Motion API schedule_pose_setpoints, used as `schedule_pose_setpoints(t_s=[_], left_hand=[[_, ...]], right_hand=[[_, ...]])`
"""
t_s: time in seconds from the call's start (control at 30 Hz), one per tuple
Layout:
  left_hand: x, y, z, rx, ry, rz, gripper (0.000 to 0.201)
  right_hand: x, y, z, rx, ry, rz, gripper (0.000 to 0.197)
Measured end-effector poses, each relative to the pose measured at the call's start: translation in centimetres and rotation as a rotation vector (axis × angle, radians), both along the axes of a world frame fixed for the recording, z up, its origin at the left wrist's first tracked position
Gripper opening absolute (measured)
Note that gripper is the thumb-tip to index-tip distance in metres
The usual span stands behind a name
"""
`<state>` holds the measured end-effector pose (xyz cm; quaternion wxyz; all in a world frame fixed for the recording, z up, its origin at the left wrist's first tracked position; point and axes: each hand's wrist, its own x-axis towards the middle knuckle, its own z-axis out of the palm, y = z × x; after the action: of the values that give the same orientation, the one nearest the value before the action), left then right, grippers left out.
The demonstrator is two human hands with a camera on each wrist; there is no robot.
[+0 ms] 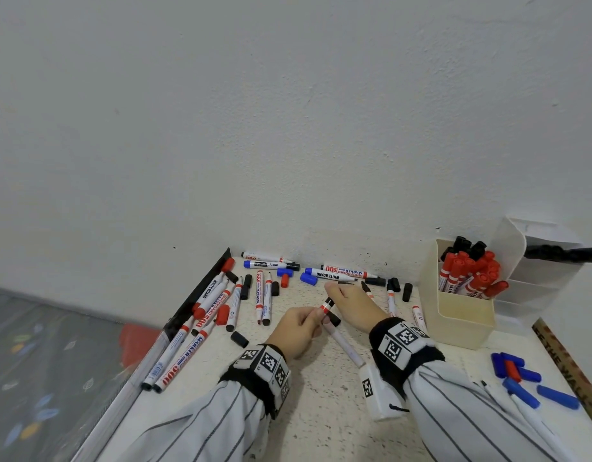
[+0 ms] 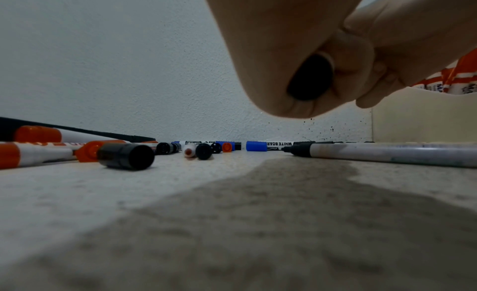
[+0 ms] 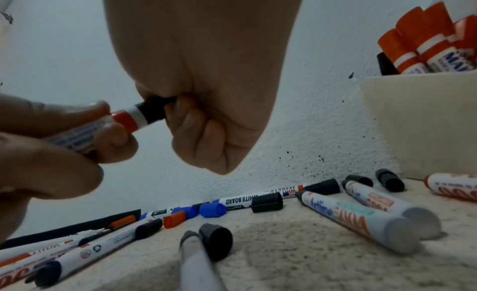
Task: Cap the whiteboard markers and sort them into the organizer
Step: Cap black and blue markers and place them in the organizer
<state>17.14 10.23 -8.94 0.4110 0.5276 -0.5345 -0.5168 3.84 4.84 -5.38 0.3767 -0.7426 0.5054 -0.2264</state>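
Above the middle of the table, my left hand (image 1: 313,320) grips the barrel of a white marker with a red band (image 1: 325,307). My right hand (image 1: 333,291) curls round the black cap (image 3: 154,110) on that marker's tip end. In the left wrist view the marker's black butt end (image 2: 309,77) shows inside the fist of my left hand (image 2: 281,56). The cream organizer bin (image 1: 464,318) at the right holds several red-capped markers (image 1: 468,275). Loose markers (image 1: 217,301) and caps (image 1: 239,339) lie scattered on the table.
A clear tiered organizer (image 1: 541,281) behind the bin holds black markers. Blue caps (image 1: 521,378) and a ruler (image 1: 568,365) lie at the right edge. A capless marker (image 1: 346,346) lies under my hands. The wall is close behind; the table's left edge drops off.
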Motion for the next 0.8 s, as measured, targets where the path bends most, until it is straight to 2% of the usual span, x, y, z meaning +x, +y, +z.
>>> schedule_pose_setpoints(t_s=[0.2, 0.33, 0.47, 0.57, 0.67, 0.73, 0.8], left_hand=[[-0.4, 0.2, 0.8, 0.073, 0.155, 0.025, 0.032], [-0.4, 0.2, 0.7, 0.017, 0.149, 0.032, 0.03], [-0.8, 0.6, 1.3, -0.02, -0.005, -0.018, 0.026], [-0.8, 0.6, 0.9, -0.07, -0.284, -0.115, 0.027], [-0.6, 0.6, 0.2, -0.038, -0.51, -0.263, 0.04], [-0.5, 0.4, -0.2, -0.002, -0.611, -0.359, 0.045], [-0.4, 0.3, -0.5, 0.021, -0.647, -0.383, 0.041]], right_hand=[[-0.3, 0.3, 0.9, -0.015, 0.002, 0.097, 0.032], [-0.8, -0.3, 1.5, -0.047, 0.089, 0.143, 0.033], [-2.6, -0.3, 2.8, -0.063, 0.007, 0.068, 0.024], [-5.2, -0.8, 4.6, -0.106, -0.199, -0.106, 0.011], [-8.8, -2.1, 7.0, -0.249, -0.365, -0.304, 0.011], [-11.7, -3.3, 8.3, -0.413, -0.349, -0.425, 0.011], [-14.5, -4.4, 9.2, -0.531, -0.247, -0.539, 0.014]])
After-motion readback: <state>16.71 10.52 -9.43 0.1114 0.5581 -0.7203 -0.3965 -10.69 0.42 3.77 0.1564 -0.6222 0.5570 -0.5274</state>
